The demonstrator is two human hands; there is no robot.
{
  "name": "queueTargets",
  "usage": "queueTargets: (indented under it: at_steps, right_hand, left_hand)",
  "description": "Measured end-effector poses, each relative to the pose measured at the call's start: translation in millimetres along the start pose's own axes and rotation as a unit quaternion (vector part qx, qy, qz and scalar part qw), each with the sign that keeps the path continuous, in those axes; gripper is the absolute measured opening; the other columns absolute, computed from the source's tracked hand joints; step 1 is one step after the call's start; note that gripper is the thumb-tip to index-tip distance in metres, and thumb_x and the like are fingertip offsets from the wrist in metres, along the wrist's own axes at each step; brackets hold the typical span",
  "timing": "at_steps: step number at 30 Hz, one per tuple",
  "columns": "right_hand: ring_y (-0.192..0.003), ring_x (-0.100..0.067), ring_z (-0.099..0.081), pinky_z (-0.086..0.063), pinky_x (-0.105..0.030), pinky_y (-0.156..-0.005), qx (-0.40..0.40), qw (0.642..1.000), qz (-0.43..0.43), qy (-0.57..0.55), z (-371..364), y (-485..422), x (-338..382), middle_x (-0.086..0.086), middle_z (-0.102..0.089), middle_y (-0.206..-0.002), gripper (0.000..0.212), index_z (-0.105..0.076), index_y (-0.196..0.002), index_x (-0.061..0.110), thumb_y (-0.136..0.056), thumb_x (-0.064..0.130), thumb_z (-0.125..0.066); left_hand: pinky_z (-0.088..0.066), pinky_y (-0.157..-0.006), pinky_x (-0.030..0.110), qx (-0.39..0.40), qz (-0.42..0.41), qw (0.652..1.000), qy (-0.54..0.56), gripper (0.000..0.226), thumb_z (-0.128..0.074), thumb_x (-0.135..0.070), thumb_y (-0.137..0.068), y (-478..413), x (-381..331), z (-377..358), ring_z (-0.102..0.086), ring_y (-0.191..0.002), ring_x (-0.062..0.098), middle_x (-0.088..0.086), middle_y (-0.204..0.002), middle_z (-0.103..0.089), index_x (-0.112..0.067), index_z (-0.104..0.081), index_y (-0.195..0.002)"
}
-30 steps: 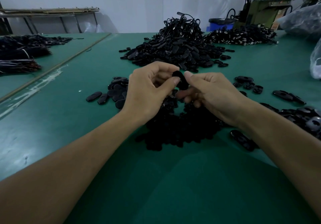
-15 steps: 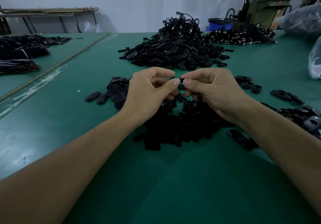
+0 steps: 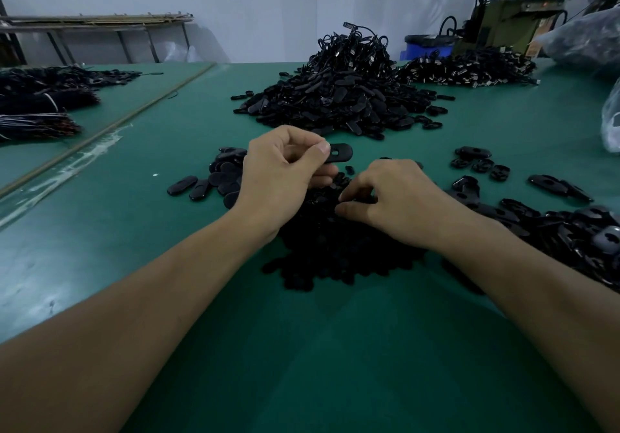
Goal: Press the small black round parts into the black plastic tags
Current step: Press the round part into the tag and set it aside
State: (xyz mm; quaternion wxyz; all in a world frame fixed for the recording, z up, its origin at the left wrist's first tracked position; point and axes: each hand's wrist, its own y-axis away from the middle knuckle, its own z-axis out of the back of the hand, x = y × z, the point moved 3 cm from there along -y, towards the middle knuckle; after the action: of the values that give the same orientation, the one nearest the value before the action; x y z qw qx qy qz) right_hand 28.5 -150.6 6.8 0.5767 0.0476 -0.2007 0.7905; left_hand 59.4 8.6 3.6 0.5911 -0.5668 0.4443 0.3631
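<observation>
Head view: green table (image 3: 100, 231). Far left, tied bundles (image 3: 37, 123). Loose tags (image 3: 183, 186) lie flat just left of the left hand (image 3: 281, 177), which pinches one tag (image 3: 340, 153) by its end, held level above the table. Below it, a dark pile of round parts (image 3: 335, 248). Right hand (image 3: 392, 201) rests on that pile, fingers curled down; whether it grips a part, cannot tell. At right, more tags (image 3: 587, 234) heaped.

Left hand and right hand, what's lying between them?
In the head view, part of the heap of round parts lies between the left hand and right hand; the left holds a tag.
</observation>
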Motion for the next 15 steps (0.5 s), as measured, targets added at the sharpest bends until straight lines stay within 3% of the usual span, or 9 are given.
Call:
queueTargets:
  at_steps: [6, 10, 15]
  right_hand:
    - [-0.077, -0.013, -0.062, -0.054, -0.035, -0.077, -0.013, 0.999, -0.023, -0.040, 1, 3, 6, 0.006, -0.070, -0.081, 0.008, -0.078, -0.090, 0.025, -0.088, 0.031, -0.072]
    - [-0.087, -0.020, -0.063, -0.054, -0.041, -0.083, -0.003, 1.000, -0.013, 0.004, 1, 2, 9, 0.002, -0.069, -0.093, 0.014, -0.076, -0.097, 0.020, -0.095, 0.025, -0.063]
    - [-0.085, -0.021, -0.058, -0.050, -0.040, -0.080, -0.035, 0.999, 0.002, 0.005, 5, 2, 12, 0.000, -0.061, -0.092, 0.019, -0.064, -0.094, 0.017, -0.103, 0.023, -0.048]
  left_hand:
    - [-0.060, -0.068, 0.025, -0.013, -0.001, 0.999, -0.031, 0.012, -0.065, -0.004, -0.096, -1, 1, 1, -0.076, -0.074, 0.019, 0.006, -0.078, -0.077, -0.014, -0.070, -0.093]
    - [-0.060, -0.070, 0.026, -0.022, -0.006, 0.998, -0.051, 0.017, -0.066, -0.002, -0.093, -1, 2, 3, -0.077, -0.076, 0.019, 0.003, -0.079, -0.078, -0.017, -0.071, -0.092]
    - [-0.061, -0.074, 0.032, -0.029, -0.009, 0.997, -0.068, 0.018, -0.069, -0.001, -0.091, -3, 4, 5, -0.077, -0.077, 0.020, 0.002, -0.079, -0.078, -0.019, -0.070, -0.092]
